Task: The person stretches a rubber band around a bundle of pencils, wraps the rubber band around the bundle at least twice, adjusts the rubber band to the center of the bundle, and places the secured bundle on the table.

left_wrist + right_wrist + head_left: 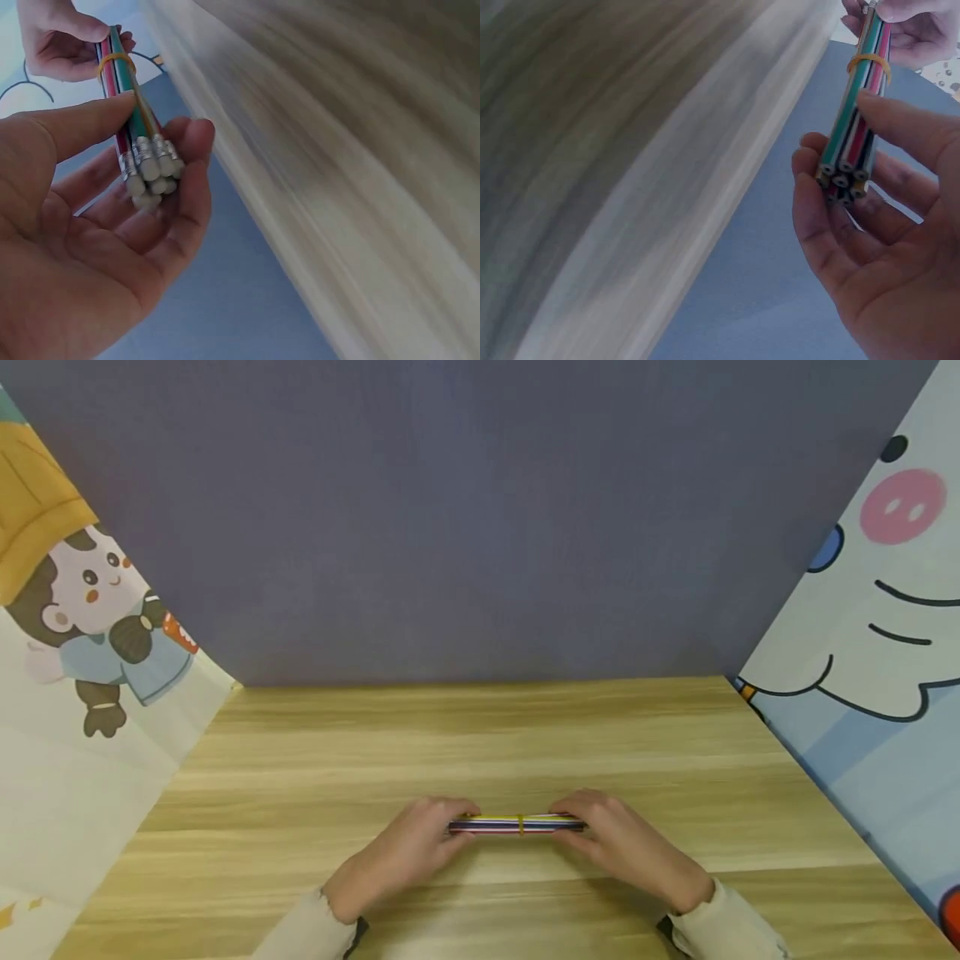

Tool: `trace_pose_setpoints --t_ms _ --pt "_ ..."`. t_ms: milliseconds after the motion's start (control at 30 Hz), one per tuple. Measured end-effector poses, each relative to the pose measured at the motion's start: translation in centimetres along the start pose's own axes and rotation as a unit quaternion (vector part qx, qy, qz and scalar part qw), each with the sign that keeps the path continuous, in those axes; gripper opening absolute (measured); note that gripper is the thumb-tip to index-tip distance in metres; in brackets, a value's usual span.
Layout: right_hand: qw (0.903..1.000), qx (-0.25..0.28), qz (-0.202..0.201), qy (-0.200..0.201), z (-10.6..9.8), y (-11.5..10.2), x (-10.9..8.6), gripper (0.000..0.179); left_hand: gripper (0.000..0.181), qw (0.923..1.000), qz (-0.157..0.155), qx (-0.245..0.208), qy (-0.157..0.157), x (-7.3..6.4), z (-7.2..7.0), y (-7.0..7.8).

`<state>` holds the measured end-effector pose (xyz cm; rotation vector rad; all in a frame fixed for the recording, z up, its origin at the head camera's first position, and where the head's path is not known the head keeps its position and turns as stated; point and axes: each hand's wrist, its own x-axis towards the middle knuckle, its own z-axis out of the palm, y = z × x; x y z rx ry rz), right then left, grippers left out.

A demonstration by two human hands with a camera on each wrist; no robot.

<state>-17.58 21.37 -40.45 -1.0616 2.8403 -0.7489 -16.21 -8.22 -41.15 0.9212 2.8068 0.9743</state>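
A bundle of pencils (498, 825) in several colours lies crosswise between both hands in the head view. A yellow rubber band (521, 825) is wrapped around its middle. My left hand (416, 839) grips the left end, thumb on one side and fingers on the other; the left wrist view shows metal ferrules and whitish erasers (154, 176) at this end. My right hand (618, 843) grips the other end, where the right wrist view shows flat, unsharpened tips (844, 180). Whether the bundle touches the table is hard to tell.
Below the hands spreads a wood-grain table (480, 743). A grey panel (480, 527) stands along its far edge. Cartoon-printed walls flank it, with a chef-hatted figure (90, 585) at left and a pink-snouted figure (900, 510) at right.
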Motion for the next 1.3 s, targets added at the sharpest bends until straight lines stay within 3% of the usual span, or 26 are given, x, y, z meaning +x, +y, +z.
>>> trace_pose_setpoints --t_ms 267,433,533,767,933,1033,1167,1300 --pt "0.9997 -0.012 -0.001 0.02 0.2 0.6 0.3 0.024 0.018 0.9929 0.021 0.111 0.035 0.8 0.1 0.0" --pt "0.9968 -0.065 -0.022 0.041 0.9 1.1 0.2 0.022 0.022 0.9745 0.017 0.223 0.019 1.1 0.9 -0.1" --pt "0.9958 -0.077 -0.019 0.047 1.3 1.3 0.0 0.021 0.025 0.966 0.015 0.258 0.006 1.1 1.2 0.0" --pt "0.9972 -0.063 -0.006 0.038 1.4 1.5 -0.1 0.02 0.024 0.9663 0.023 0.256 0.009 1.2 1.4 -0.2" --pt "0.9971 -0.052 -0.011 0.056 1.4 1.6 0.1 0.019 0.021 0.9594 0.031 0.278 0.036 1.3 1.5 -0.6" --pt "0.9971 -0.054 -0.012 0.051 1.4 1.5 0.2 0.02 0.021 0.9556 0.028 0.291 0.035 1.2 1.6 -0.7" --pt "0.9961 -0.074 -0.01 0.046 1.0 1.4 0.0 0.023 0.027 0.9597 0.012 0.28 0.017 0.6 1.2 -0.5" --pt "0.9913 -0.108 -0.002 0.076 0.0 1.5 -0.9 0.031 0.039 0.9669 -0.015 0.254 0.018 -0.7 -0.1 -0.6"
